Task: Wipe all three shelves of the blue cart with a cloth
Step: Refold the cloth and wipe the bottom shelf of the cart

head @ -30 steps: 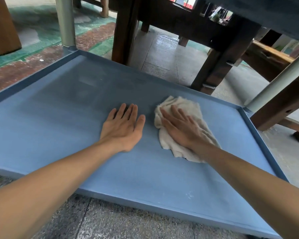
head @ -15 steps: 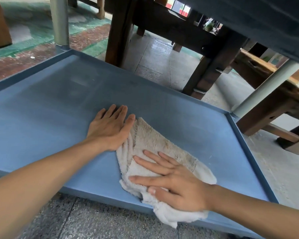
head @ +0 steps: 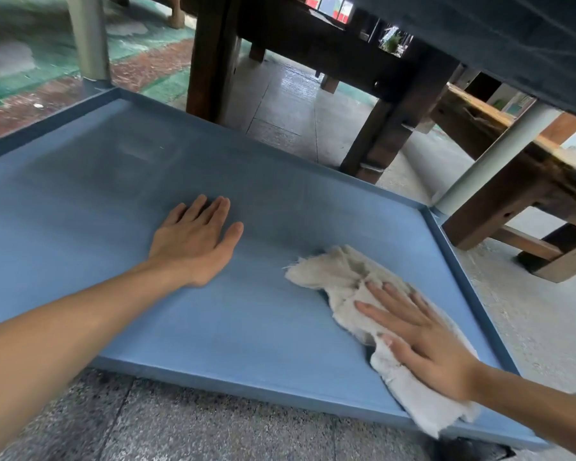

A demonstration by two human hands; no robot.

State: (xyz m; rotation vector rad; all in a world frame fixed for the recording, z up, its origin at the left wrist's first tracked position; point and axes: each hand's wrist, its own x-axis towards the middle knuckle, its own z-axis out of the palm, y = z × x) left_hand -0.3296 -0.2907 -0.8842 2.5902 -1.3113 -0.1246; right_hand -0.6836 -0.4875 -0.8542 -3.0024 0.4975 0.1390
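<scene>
The blue cart's bottom shelf [head: 113,207] fills the view, a flat tray with a low rim just above the floor. A cream cloth [head: 336,277] lies crumpled on its right part, one end hanging over the near rim. My right hand [head: 423,341] presses flat on the cloth with straight, spread fingers. My left hand [head: 193,241] rests palm down on the bare shelf to the left of the cloth, fingers straight, apart from it. The underside of the shelf above [head: 512,38] darkens the top right.
Grey cart posts rise at the far left corner [head: 89,38] and the far right corner [head: 499,154]. Dark wooden table legs [head: 210,58] and a wooden bench [head: 526,181] stand behind and to the right. Speckled stone floor [head: 180,427] lies in front.
My right hand has slid the cloth to the right, away from my left hand and toward the right rim. My left hand has stayed flat on the shelf.
</scene>
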